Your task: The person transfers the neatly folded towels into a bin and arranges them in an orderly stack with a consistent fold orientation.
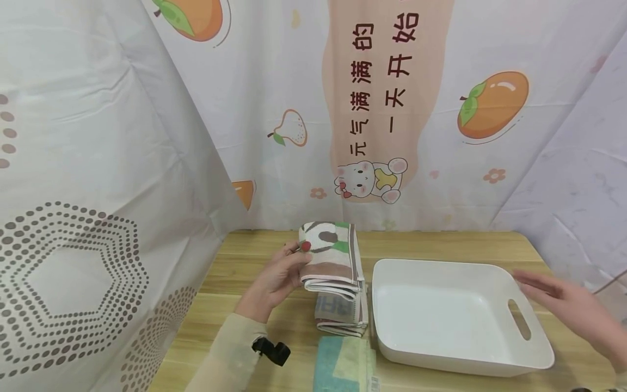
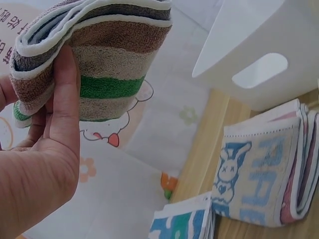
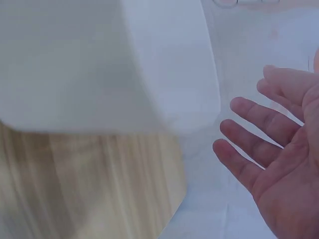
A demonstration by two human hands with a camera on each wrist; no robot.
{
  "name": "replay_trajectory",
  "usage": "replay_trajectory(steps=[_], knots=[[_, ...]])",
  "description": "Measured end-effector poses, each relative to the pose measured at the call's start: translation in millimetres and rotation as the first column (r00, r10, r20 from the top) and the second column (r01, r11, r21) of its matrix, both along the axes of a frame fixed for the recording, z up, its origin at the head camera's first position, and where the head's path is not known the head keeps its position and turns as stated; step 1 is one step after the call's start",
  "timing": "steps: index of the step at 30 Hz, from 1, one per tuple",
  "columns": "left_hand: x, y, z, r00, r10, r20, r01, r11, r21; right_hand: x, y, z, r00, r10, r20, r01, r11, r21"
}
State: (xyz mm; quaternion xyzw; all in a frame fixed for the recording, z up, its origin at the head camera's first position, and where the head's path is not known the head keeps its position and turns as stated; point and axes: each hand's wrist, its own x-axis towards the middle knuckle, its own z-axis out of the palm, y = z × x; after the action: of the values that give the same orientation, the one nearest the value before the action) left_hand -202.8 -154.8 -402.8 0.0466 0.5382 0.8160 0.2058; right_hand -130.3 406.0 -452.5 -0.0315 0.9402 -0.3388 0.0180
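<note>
My left hand (image 1: 281, 275) pinches a folded towel (image 1: 329, 253) by its left edge, holding it up over the table. This towel is white, brown and green on top; striped brown, beige and green cloth (image 2: 112, 64) shows on it in the left wrist view. Below it lies a second folded towel (image 1: 340, 310) with blue letters and a rabbit (image 2: 228, 172). A white basin (image 1: 441, 356) with a slot handle stands to the right of the towels. Beyond the basin's right rim my right hand (image 1: 563, 299) hovers, fingers apart and holding nothing, as the right wrist view (image 3: 279, 144) shows.
A teal and yellow folded towel (image 1: 343, 367) lies at the near edge, left of the basin. Another blue, white and green folded towel (image 2: 184, 221) shows in the left wrist view. Printed curtains (image 1: 274, 81) hang behind and beside the wooden table (image 1: 235, 261).
</note>
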Motion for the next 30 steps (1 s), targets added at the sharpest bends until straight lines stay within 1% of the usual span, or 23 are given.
replay_trajectory(steps=[2, 4, 7, 10, 14, 19, 22, 26, 30], knots=[[-0.1, 4, 0.3, 1.0, -0.004, -0.001, 0.004, 1.0, 0.01, -2.8, -9, 4.4, 0.999, 0.035, -0.034, -0.035, 0.999, -0.003], [-0.4, 8, 0.2, 1.0, -0.013, -0.002, 0.013, 1.0, 0.024, -6.3, -18, 9.7, 0.997, 0.061, -0.043, -0.061, 0.998, 0.001], [-0.3, 13, 0.6, 1.0, -0.029, 0.001, 0.029, 0.999, 0.044, -11.2, -31, 17.6, 0.994, 0.078, -0.078, -0.078, 0.997, 0.013], [-0.3, 18, 0.7, 0.999, -0.051, 0.001, 0.051, 0.997, 0.056, -14.8, -42, 25.3, 0.993, 0.074, -0.095, -0.074, 0.997, 0.003], [-1.1, 25, 1.3, 0.997, -0.075, -0.011, 0.075, 0.995, 0.068, -18.8, -53, 33.8, 0.992, 0.099, -0.073, -0.102, 0.994, -0.044], [-1.4, 35, 2.1, 0.996, -0.091, -0.013, 0.091, 0.993, 0.08, -23.6, -69, 40.5, 0.981, 0.169, -0.098, -0.179, 0.977, -0.113], [-0.5, 41, 2.5, 0.995, -0.1, -0.01, 0.1, 0.992, 0.078, -26.4, -79, 46.1, 0.978, 0.198, -0.071, -0.206, 0.97, -0.129], [0.0, 50, 1.4, 0.992, -0.124, -0.027, 0.126, 0.987, 0.1, -29.3, -93, 50.6, 0.978, 0.208, -0.027, -0.21, 0.968, -0.135], [0.2, 57, -0.5, 0.989, -0.145, -0.038, 0.149, 0.981, 0.123, -30.9, -105, 49.6, 0.975, 0.224, -0.007, -0.221, 0.954, -0.201]])
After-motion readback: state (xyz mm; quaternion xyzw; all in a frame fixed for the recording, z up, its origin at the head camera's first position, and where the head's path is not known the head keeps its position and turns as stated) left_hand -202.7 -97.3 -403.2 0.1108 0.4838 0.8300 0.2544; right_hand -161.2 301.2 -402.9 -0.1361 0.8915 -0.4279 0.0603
